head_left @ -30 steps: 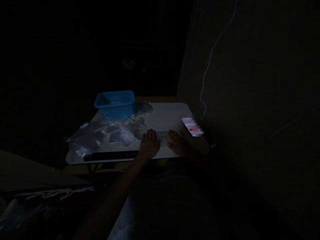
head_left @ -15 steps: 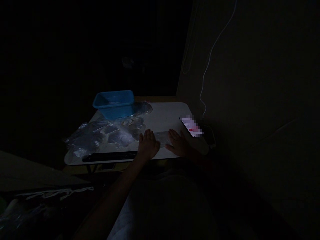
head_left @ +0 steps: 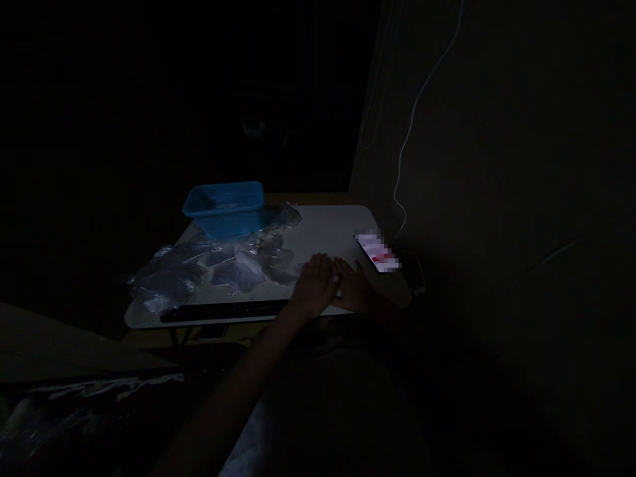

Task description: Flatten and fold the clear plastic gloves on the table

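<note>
The room is very dark. My left hand (head_left: 314, 285) lies palm down near the front of a white table (head_left: 325, 228), fingers stretched forward. Beside it, my right hand (head_left: 352, 286) is also flat, its fingertips pointing away and to the left. The two hands meet at the thumbs and fingers, and neither grips anything that I can see. Whatever lies under them is hidden. Crumpled clear plastic bags (head_left: 243, 268) spread over the table just left of my left hand.
A blue plastic tub (head_left: 233, 222) stands at the back left. A lit phone (head_left: 375, 248) lies at the right, near a white cable (head_left: 405, 146) hanging along the wall. Long dark strips (head_left: 223, 310) lie along the front edge.
My left hand has slid right across the clear plastic sheet and now meets my right hand, which has barely moved. The sheet between them is now covered.
</note>
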{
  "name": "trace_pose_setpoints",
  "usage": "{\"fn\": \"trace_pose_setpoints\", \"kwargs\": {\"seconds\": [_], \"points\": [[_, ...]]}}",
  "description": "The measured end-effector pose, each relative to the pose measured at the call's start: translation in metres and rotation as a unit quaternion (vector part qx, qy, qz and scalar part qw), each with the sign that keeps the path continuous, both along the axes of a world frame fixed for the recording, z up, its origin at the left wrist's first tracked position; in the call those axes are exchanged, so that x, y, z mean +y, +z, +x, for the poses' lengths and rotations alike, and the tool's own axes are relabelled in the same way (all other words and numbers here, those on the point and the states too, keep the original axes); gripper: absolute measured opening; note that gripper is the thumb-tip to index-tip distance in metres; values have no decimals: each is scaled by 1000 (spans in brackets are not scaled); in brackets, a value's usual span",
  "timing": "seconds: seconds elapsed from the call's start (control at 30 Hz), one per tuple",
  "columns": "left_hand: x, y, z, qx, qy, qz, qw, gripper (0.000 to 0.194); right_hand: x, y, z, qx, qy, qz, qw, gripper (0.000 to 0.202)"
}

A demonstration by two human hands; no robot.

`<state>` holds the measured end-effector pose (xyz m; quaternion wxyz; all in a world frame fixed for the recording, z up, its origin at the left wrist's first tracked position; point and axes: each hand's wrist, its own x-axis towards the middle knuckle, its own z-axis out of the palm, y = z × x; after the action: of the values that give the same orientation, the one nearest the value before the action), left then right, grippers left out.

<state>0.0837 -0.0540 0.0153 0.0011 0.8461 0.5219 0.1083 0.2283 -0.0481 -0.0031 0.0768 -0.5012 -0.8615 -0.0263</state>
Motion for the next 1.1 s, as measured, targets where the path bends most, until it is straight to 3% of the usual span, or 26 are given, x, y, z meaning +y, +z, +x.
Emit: {"fn": "trace_pose_setpoints", "kwargs": {"seconds": [0.07, 0.23, 0.83, 1.1], "points": [[1, -5, 12, -5, -19, -18, 1000, 61, 0, -1, 0, 2, 4, -1, 1000, 75], [3, -14, 21, 6, 2, -63, 998, 65, -1, -2, 1, 7, 6, -8, 1000, 70], [2, -9, -7, 33, 78, -63, 994, 67, -5, 5, 1, -4, 3, 8, 1000, 80], [1, -12, -24, 46, 104, -34, 993, 59, -5, 9, -1, -21, -11, -8, 1000, 85]]}}
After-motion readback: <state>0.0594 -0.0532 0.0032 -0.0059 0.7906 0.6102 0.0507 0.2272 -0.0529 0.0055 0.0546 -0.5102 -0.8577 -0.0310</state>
